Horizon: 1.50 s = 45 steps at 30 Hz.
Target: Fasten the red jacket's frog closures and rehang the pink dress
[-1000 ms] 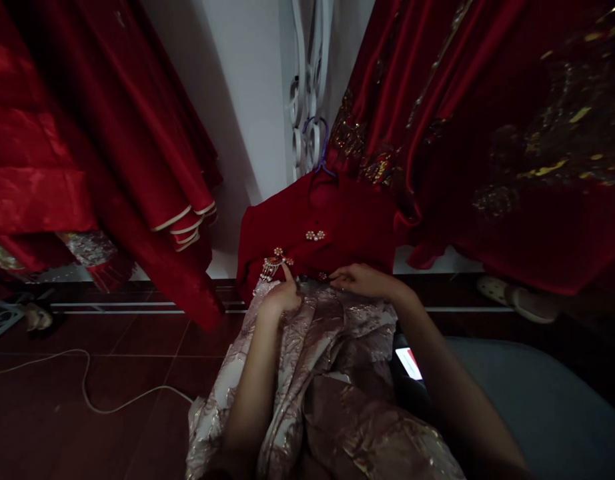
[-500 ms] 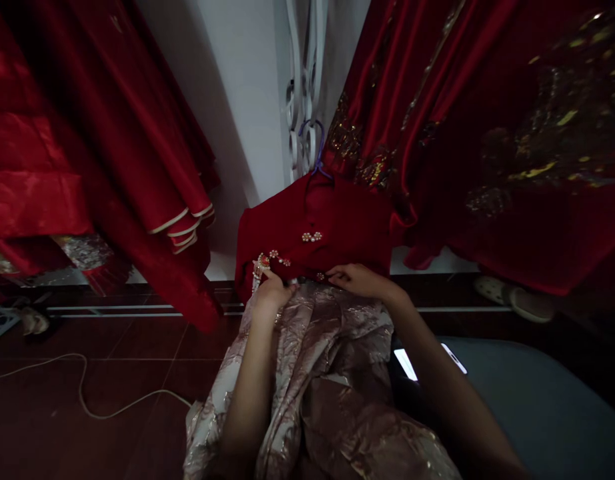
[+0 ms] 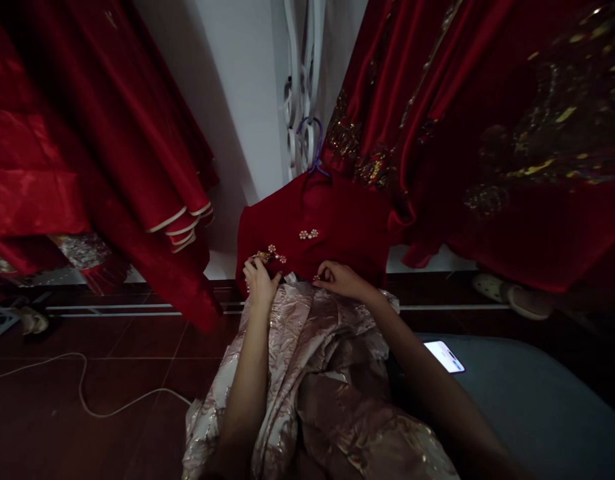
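Note:
A dark red garment (image 3: pixel 337 223) hangs on a purple hanger (image 3: pixel 312 143) in front of me, with pearl clasps (image 3: pixel 308 234) down its front. My left hand (image 3: pixel 260 280) is curled around the beaded clasp with a tassel (image 3: pixel 270 255) at the garment's left edge. My right hand (image 3: pixel 340 279) pinches the red fabric at a small clasp near the hem. A shiny pink-and-gold brocade skirt (image 3: pixel 317 373) spreads below both forearms.
Red gowns hang at the left (image 3: pixel 112 147) and the right (image 3: pixel 487 133), with a white wall (image 3: pixel 237 87) between. A lit phone (image 3: pixel 444 355) lies on a grey seat (image 3: pixel 537 407). A white cable (image 3: pixel 82 393) trails over the dark red floor. A slipper (image 3: pixel 507 297) lies at the right.
Both hands have moved up a little on the red garment. The left hand has closed round the tasselled clasp. The phone now shows more fully on the seat.

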Each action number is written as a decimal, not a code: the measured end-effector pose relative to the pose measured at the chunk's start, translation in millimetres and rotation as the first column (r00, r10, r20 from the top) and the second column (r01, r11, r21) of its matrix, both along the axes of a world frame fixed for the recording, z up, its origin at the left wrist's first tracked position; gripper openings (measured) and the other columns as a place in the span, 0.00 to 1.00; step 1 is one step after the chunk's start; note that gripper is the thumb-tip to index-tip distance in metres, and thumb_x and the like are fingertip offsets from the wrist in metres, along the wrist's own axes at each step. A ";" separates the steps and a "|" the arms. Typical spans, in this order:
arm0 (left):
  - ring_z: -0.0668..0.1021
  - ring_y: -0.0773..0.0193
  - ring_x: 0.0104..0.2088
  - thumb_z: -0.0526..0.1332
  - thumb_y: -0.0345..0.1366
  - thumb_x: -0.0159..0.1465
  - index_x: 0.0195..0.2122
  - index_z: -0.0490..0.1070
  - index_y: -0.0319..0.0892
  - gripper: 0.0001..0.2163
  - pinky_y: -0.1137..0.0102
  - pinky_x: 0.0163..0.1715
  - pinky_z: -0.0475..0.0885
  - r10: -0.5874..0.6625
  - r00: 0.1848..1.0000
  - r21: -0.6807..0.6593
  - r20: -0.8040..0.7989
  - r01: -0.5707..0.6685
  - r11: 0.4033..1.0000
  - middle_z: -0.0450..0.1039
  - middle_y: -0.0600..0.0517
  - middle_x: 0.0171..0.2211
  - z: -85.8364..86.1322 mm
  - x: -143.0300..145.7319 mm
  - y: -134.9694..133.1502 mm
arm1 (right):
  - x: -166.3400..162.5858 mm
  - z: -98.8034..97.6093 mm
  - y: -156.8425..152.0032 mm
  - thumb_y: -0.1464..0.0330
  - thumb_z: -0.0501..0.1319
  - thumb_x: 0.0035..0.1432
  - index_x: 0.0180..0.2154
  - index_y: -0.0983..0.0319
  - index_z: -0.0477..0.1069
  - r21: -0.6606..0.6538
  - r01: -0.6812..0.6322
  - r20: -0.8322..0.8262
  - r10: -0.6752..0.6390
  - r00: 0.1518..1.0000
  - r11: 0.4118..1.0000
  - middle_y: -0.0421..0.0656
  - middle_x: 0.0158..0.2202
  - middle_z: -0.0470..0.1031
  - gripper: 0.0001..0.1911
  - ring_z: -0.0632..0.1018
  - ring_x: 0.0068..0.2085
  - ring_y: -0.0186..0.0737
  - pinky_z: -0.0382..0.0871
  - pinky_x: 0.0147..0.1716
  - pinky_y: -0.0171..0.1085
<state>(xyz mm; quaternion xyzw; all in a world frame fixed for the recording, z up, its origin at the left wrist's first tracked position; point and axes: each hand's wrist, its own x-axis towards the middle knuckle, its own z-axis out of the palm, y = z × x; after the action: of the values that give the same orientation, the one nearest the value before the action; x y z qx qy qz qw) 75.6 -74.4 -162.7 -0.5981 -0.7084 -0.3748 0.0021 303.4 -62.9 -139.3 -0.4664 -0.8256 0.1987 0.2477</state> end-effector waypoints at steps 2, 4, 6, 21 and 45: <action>0.67 0.52 0.48 0.63 0.35 0.51 0.41 0.60 0.40 0.17 0.59 0.45 0.65 -0.080 0.997 -0.022 0.009 0.081 0.997 0.57 0.42 0.47 -4.9 -4.3 3.0 | -0.6 -0.6 0.3 0.59 0.64 0.45 0.31 0.62 0.67 0.007 -0.011 -0.058 0.011 0.998 1.000 0.40 0.26 0.70 0.14 0.71 0.28 0.32 0.62 0.27 0.30; 0.70 0.56 0.43 0.60 0.30 0.52 0.39 0.61 0.40 0.13 0.62 0.43 0.66 -0.131 0.991 -0.052 0.028 0.133 0.990 0.59 0.43 0.44 -4.5 -8.3 3.4 | -1.2 -1.1 0.9 0.60 0.64 0.45 0.29 0.62 0.66 -0.002 -0.006 -0.109 0.006 0.994 1.000 0.39 0.25 0.70 0.13 0.71 0.28 0.32 0.62 0.26 0.30; 0.72 0.58 0.38 0.58 0.28 0.53 0.39 0.62 0.41 0.12 0.64 0.39 0.67 -0.145 0.988 -0.073 0.047 0.148 0.986 0.61 0.44 0.41 2.9 -11.9 0.3 | -1.6 -1.6 1.6 0.61 0.63 0.45 0.27 0.62 0.65 -0.009 0.010 -0.156 -0.011 0.988 1.000 0.39 0.25 0.70 0.12 0.71 0.27 0.32 0.62 0.26 0.29; 0.69 0.59 0.45 0.57 0.22 0.50 0.46 0.64 0.40 0.20 0.63 0.48 0.66 -0.438 0.866 0.178 0.240 0.404 0.897 0.59 0.46 0.42 -5.6 47.2 -5.3 | 12.1 1.4 12.2 0.61 0.66 0.42 0.33 0.63 0.68 -0.127 0.094 -0.380 -0.135 0.915 0.988 0.41 0.26 0.74 0.17 0.75 0.28 0.33 0.69 0.29 0.33; 0.71 0.70 0.27 0.60 0.29 0.52 0.39 0.61 0.41 0.14 0.73 0.31 0.68 -0.441 0.820 0.223 0.366 0.383 0.897 0.66 0.53 0.32 -13.5 33.7 2.1 | -47.0 -7.2 -7.0 0.68 0.58 0.52 0.38 0.61 0.71 0.009 0.199 -0.387 -0.180 0.904 0.980 0.43 0.36 0.75 0.10 0.76 0.34 0.33 0.71 0.33 0.32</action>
<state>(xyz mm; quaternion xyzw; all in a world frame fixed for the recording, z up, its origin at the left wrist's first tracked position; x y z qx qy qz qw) 109.2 -72.3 -176.2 -0.6440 -0.5187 -0.5311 -0.1849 256.4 -69.9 -146.5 -0.4902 -0.7163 0.2414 0.4341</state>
